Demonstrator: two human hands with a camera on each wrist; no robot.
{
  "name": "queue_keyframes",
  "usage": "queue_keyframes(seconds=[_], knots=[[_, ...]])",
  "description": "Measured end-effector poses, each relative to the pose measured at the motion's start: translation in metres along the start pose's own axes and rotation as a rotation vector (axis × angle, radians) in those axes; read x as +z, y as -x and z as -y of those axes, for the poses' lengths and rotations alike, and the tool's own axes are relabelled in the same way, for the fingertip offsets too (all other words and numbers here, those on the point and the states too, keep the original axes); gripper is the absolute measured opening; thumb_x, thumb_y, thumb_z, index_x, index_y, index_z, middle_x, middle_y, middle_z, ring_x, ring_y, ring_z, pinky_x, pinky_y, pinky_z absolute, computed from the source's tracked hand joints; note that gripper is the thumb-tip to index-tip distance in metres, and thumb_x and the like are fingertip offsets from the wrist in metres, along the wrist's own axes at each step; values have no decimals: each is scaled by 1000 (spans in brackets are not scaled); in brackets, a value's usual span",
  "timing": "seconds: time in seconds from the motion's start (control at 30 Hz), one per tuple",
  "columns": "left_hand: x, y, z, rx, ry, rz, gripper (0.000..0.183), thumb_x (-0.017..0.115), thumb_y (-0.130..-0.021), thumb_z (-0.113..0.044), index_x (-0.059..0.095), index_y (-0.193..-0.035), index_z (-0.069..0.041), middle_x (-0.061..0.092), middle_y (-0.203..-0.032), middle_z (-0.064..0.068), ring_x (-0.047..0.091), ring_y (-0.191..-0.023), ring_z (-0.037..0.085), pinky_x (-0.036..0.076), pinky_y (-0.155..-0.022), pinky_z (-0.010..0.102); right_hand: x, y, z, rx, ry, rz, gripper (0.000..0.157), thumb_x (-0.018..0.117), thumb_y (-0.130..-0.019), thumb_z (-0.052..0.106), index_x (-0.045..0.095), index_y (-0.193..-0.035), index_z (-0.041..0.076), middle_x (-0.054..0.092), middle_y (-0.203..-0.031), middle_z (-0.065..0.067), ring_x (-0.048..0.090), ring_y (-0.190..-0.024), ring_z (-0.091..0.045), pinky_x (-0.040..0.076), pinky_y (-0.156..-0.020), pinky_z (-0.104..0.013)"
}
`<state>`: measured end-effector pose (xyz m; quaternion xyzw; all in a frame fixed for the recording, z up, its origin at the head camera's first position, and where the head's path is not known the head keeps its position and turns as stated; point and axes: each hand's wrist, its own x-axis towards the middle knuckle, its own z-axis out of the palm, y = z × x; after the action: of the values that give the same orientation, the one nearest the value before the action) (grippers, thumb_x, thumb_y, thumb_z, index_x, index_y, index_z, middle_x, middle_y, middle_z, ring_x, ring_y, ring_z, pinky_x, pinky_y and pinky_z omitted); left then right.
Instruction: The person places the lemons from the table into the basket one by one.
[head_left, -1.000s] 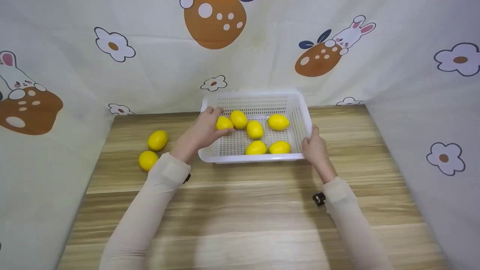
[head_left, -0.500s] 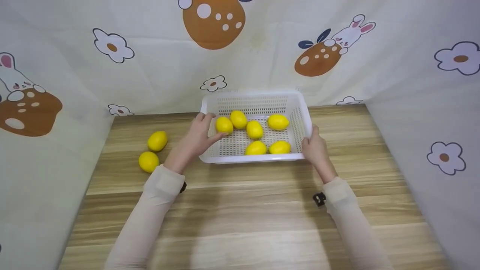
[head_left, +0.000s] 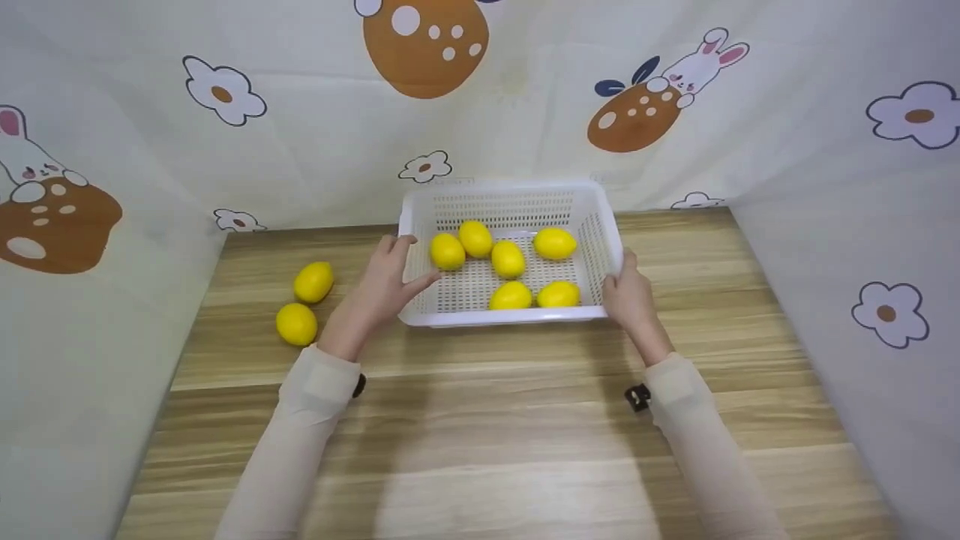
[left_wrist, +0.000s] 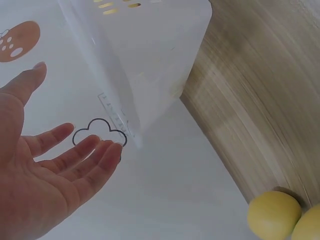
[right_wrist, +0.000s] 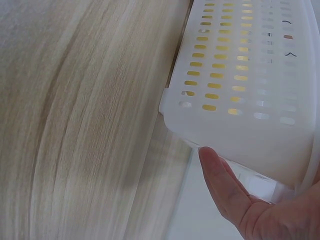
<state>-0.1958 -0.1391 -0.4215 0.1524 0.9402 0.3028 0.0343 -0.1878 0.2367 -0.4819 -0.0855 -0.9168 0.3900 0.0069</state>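
A white perforated plastic basket (head_left: 514, 316) stands at the back of the wooden table. Several yellow lemons (head_left: 555, 244) lie in it, one lemon (head_left: 448, 252) nearest its left wall. Beside that wall is my left hand (head_left: 377, 289), fingers spread and holding nothing; in the left wrist view its palm shows bare, apart from the basket (left_wrist: 155, 60). My right hand (head_left: 631, 296) grips the basket's front right corner. Seen from the right wrist, a finger of the right hand (right_wrist: 225, 192) lies against the outer wall, while the thumb is hidden.
Two more lemons, an upper one (head_left: 313, 283) and a lower one (head_left: 297, 324), sit on the table (head_left: 510, 450) left of the basket. White cloth (head_left: 315, 150) printed with rabbits and flowers walls in the back and both sides.
My left hand has drawn back leftward out of the basket, leaving the leftmost lemon inside. The right hand stays on the corner, and the basket has hardly shifted.
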Motion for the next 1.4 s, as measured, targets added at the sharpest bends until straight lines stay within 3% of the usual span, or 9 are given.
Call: queue_keyframes(seconds=[0.2,0.47,0.57,0.7,1.03,1.4], knots=[[-5,7,6,-8,-30,-10,73,73,-101,-32,40,-151,10,46,-141,33,52,-125,44,46,-112,55,0,0,2,7,-13,12,63,39,-105,4,15,-161,-13,52,-141,-45,61,-124,-54,52,-101,-61],[-8,16,16,-102,-7,21,75,69,-103,-36,35,-157,3,37,-156,32,44,-141,46,39,-118,59,0,-1,2,7,-10,11,61,40,-106,5,17,-161,-12,53,-141,-44,62,-124,-54,53,-101,-61],[-8,20,19,-123,-22,14,75,68,-104,-38,36,-158,1,36,-157,32,46,-139,47,40,-117,60,0,-1,2,19,-12,12,63,39,-106,5,16,-161,-12,54,-140,-44,63,-123,-53,53,-100,-61],[-7,24,24,-122,-51,2,74,68,-104,-39,38,-158,1,39,-155,31,51,-133,47,44,-114,60,1,-2,1,34,-16,12,64,39,-105,6,15,-161,-12,53,-140,-44,62,-123,-53,52,-102,-60],[-8,37,36,-136,-82,-1,76,68,-104,-39,36,-158,5,36,-158,37,40,-144,50,37,-118,62,1,-3,0,38,3,8,64,39,-105,6,14,-162,-13,52,-141,-45,61,-125,-54,51,-104,-60],[-7,48,49,-135,-75,-24,74,68,-104,-38,39,-155,7,36,-157,38,41,-143,53,37,-116,65,0,-1,-1,41,5,7,64,40,-106,6,16,-162,-12,53,-141,-44,61,-125,-53,51,-103,-61]])
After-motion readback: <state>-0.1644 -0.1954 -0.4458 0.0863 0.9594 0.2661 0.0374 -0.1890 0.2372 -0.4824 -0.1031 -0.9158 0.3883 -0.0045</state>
